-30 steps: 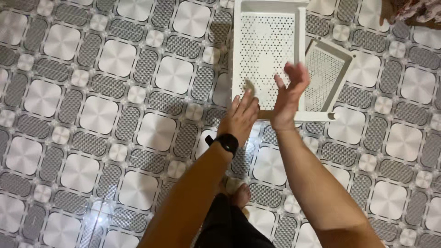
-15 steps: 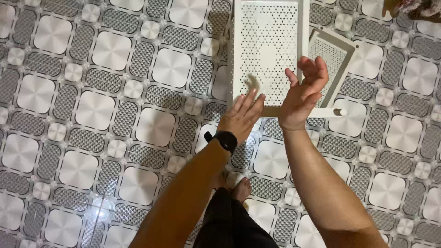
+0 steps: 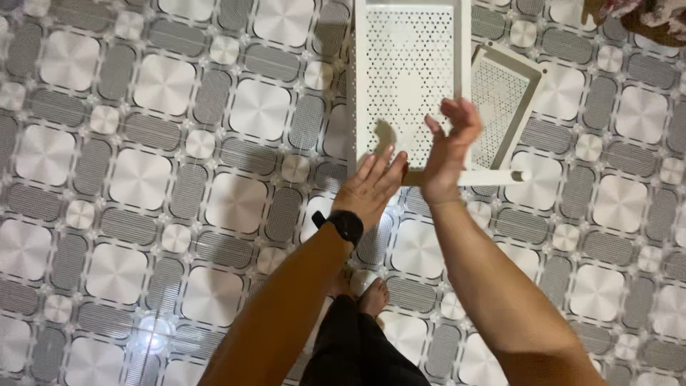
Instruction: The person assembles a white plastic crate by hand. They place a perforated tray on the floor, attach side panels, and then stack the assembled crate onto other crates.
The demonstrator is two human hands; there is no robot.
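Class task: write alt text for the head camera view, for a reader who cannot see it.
Two bare hands, left hand flat and right hand raised open, meet the near edge of a white perforated shelf standing on a patterned tile floor. A smaller perforated panel lies beside it.

No packages, labels, signs or lit screens show anywhere on the patterned tile floor.

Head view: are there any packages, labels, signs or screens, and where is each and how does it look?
Smartwatch: on the left wrist, below the left hand; black band, dark rounded screen, nothing readable.
No packages, labels or signs show; only a white perforated shelf rack on the patterned grey and white tiled floor, near the right hand.
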